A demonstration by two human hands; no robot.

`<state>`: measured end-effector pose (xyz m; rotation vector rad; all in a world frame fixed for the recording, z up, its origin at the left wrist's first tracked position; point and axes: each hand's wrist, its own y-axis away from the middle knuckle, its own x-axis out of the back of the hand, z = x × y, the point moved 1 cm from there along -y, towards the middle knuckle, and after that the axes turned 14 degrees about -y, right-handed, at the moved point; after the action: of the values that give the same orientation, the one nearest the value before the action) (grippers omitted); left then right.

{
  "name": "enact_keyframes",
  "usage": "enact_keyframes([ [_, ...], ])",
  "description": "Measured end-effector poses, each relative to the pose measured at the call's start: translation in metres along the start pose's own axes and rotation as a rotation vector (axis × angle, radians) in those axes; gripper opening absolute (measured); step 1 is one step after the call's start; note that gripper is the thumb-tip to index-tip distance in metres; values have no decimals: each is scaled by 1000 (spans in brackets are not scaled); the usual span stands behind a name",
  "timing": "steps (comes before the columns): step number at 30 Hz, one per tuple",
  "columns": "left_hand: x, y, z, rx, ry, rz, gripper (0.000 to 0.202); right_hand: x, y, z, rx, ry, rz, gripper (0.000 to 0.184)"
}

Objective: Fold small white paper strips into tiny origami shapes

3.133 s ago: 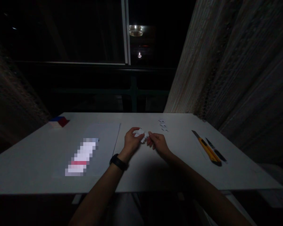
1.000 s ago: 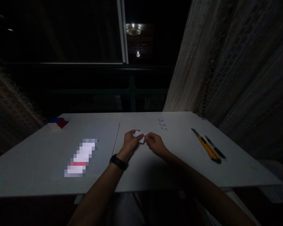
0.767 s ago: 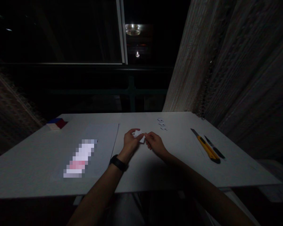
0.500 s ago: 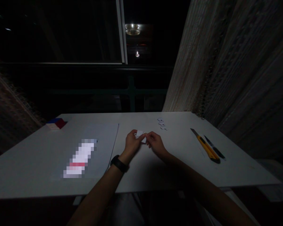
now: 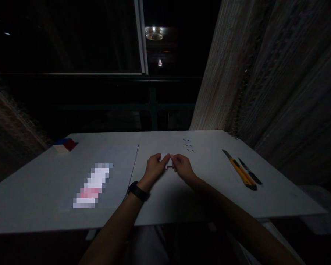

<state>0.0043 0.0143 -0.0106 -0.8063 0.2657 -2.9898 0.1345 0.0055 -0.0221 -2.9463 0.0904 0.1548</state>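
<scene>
A small white piece of paper (image 5: 169, 164) is held up between both hands above the middle of the table. My left hand (image 5: 155, 165), with a dark watch on its wrist, pinches the paper from the left, thumb toward the top edge. From the right, my right hand (image 5: 182, 165) grips the same paper with thumb and fingers close to the left thumb. Fingers cover much of the paper, so any fold in it is hard to make out. Just beyond lie several small folded paper pieces (image 5: 189, 145) in a slanting row.
Right of the hands lie a yellow utility knife (image 5: 241, 173) and a dark, pointed knife-like tool (image 5: 249, 171). On the left, white sheets (image 5: 124, 173) lie under a bright pixelated strip (image 5: 95, 186). A coloured puzzle cube (image 5: 64, 145) sits at the far left of the white table (image 5: 165, 213).
Both thumbs have come nearer together at the paper's top edge, and the paper is angled differently. The hands stay in nearly the same place; the view has shifted slightly.
</scene>
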Motion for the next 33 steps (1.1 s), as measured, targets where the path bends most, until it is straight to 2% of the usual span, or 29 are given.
enact_keyframes([
  [3, 1, 0, 0, -93, -111, 33, 40, 1, -2, 4, 28, 53, 12, 37],
  [8, 1, 4, 4, -153, -185, 55, 41, 2, -3, 4, 102, 124, 96, 33],
  [12, 3, 1, 3, -183, -171, 68, 38, 1, -2, -1, 54, -8, 19, 34],
  [15, 4, -2, 0, -173, -98, 54, 37, 1, -1, -4, -29, -162, -72, 33],
  [20, 2, -1, 2, -154, -7, 15, 34, 5, -4, -2, -137, -220, -96, 32],
  [25, 1, 0, 3, -147, -10, 42, 32, 9, -7, 3, -113, -116, -74, 30],
  [29, 2, -2, 1, -116, -34, 59, 31, 10, -8, 2, -49, 20, -119, 28],
  [33, 2, -2, 0, -100, -44, 81, 30, 11, -8, 0, -58, 8, -151, 31],
])
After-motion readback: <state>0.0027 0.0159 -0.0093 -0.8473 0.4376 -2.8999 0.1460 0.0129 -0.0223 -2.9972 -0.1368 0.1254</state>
